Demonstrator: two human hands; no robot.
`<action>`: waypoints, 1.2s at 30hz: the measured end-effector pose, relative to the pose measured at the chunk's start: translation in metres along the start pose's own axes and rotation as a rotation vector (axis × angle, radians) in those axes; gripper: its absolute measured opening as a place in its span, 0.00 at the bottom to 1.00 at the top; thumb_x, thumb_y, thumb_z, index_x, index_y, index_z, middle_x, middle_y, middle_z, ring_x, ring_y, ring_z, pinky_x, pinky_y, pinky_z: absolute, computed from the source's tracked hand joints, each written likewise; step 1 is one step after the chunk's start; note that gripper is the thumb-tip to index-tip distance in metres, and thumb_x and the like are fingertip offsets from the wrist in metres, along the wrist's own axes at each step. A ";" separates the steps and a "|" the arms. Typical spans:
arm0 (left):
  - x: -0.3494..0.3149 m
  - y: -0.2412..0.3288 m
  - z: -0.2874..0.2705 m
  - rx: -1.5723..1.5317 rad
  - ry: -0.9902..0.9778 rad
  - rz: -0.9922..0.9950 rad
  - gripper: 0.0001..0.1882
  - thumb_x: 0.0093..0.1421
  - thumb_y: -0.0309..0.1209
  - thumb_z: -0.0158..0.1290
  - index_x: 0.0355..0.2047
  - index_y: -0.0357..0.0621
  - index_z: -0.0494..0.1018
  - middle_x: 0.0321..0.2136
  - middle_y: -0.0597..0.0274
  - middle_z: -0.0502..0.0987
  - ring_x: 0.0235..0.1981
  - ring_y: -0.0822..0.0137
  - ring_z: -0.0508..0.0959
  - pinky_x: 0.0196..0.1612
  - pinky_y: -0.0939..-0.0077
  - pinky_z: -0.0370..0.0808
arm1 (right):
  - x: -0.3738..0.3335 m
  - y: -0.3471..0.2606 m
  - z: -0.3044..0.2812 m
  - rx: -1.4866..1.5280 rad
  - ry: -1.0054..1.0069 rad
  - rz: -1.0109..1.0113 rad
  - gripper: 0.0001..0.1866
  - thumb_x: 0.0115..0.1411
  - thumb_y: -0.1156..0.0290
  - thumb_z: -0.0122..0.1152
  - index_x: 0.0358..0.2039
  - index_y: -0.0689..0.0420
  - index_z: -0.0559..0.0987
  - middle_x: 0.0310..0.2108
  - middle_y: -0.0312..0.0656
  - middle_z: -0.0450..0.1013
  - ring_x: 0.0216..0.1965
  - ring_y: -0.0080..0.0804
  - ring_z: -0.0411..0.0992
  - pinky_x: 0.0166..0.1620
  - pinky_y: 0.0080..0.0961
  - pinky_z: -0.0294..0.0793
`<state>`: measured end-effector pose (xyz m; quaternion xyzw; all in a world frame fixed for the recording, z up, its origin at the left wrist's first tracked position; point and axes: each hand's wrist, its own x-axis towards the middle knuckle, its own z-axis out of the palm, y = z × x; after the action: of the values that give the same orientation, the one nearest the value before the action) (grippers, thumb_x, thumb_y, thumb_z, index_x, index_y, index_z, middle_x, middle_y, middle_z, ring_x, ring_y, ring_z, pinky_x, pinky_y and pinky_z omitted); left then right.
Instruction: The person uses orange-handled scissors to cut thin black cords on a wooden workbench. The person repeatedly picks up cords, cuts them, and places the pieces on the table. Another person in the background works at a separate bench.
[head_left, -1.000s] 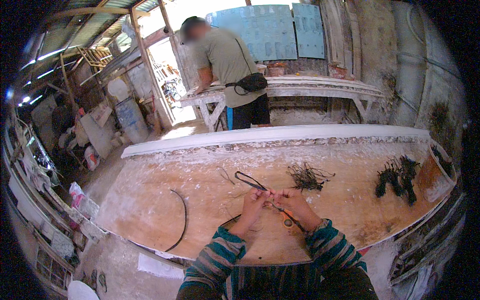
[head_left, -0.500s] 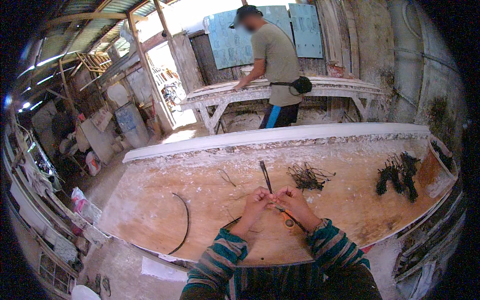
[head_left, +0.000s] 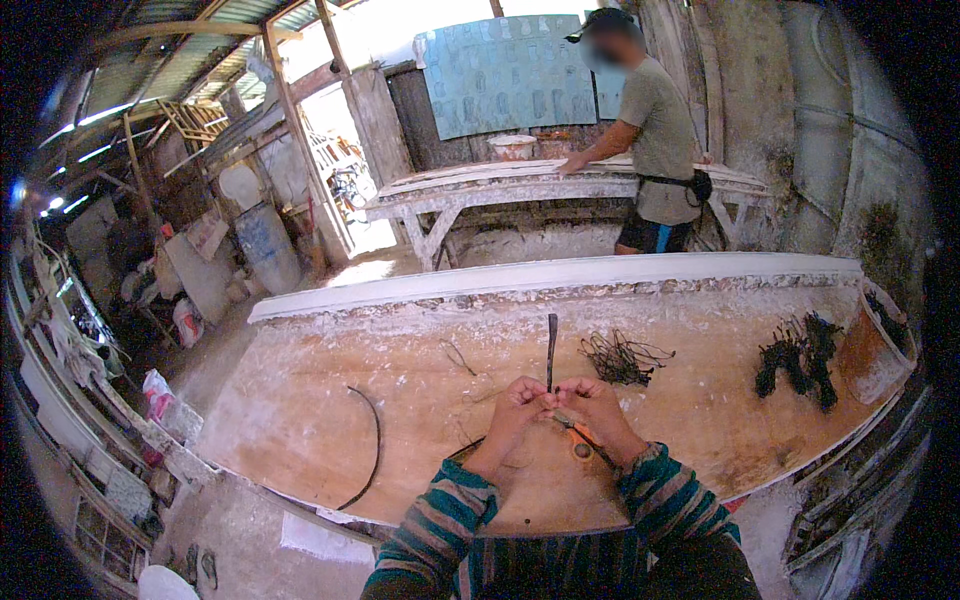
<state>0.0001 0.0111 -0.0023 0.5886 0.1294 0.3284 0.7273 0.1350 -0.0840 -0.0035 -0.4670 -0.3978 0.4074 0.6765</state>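
Over the near middle of the wooden tabletop (head_left: 300, 400), my left hand (head_left: 519, 408) and my right hand (head_left: 592, 404) meet at their fingertips. Both pinch a thin black strip (head_left: 552, 345), whose free end sticks up away from me. What lies right between the fingertips is too small to make out. Under my right hand rests an orange-handled tool, seemingly scissors (head_left: 581, 440), partly covered by the hand. A dark cord end (head_left: 467, 447) shows beside my left wrist. Beyond my right hand sits a tangled bunch of thin dark loops (head_left: 625, 357).
A long curved black strip (head_left: 378, 450) lies at the left. Bundles of black cords (head_left: 797, 360) lie at the right beside a tipped, dusty bucket (head_left: 875, 345). A white raised ledge (head_left: 560, 278) bounds the far side. Behind it, another person (head_left: 665, 150) leans at a second workbench (head_left: 440, 205).
The strip's free end has swung from leaning left to nearly upright, while my hands stay pinched together. The other person has moved right along the far bench.
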 end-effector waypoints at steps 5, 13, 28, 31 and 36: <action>-0.003 0.009 0.008 -0.049 0.044 -0.092 0.05 0.53 0.25 0.54 0.26 0.45 0.68 0.24 0.68 0.73 0.26 0.75 0.72 0.30 0.85 0.69 | -0.007 -0.017 0.006 0.084 -0.041 0.042 0.12 0.52 0.73 0.59 0.37 0.64 0.76 0.33 0.38 0.75 0.32 0.22 0.71 0.38 0.19 0.71; -0.003 0.011 0.011 -0.044 0.066 -0.135 0.05 0.52 0.25 0.55 0.26 0.44 0.68 0.24 0.68 0.73 0.26 0.75 0.72 0.30 0.83 0.70 | -0.002 -0.009 -0.003 -0.185 -0.103 0.001 0.11 0.56 0.70 0.56 0.35 0.63 0.75 0.30 0.36 0.74 0.33 0.21 0.70 0.38 0.17 0.70; 0.004 -0.004 -0.001 -0.077 0.177 -0.138 0.07 0.53 0.23 0.54 0.33 0.41 0.68 0.28 0.64 0.75 0.27 0.73 0.75 0.29 0.81 0.74 | 0.006 0.016 -0.013 0.056 0.011 0.152 0.05 0.57 0.74 0.54 0.32 0.60 0.71 0.29 0.36 0.70 0.32 0.22 0.70 0.37 0.19 0.72; 0.006 -0.005 0.004 0.008 0.200 -0.009 0.09 0.53 0.23 0.54 0.34 0.41 0.67 0.30 0.63 0.75 0.28 0.71 0.75 0.31 0.80 0.75 | 0.006 0.015 -0.011 0.076 0.025 0.141 0.05 0.57 0.75 0.55 0.32 0.60 0.71 0.30 0.36 0.70 0.34 0.23 0.71 0.39 0.19 0.72; 0.007 -0.034 -0.015 -0.114 -0.005 -0.181 0.09 0.54 0.24 0.55 0.34 0.42 0.67 0.30 0.63 0.74 0.31 0.70 0.75 0.33 0.80 0.75 | 0.001 0.009 -0.003 0.126 -0.016 0.105 0.05 0.57 0.74 0.55 0.32 0.61 0.72 0.30 0.35 0.70 0.34 0.23 0.70 0.40 0.19 0.72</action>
<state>0.0076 0.0240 -0.0374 0.5330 0.1614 0.2665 0.7867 0.1370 -0.0817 -0.0124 -0.4404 -0.3516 0.4705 0.6790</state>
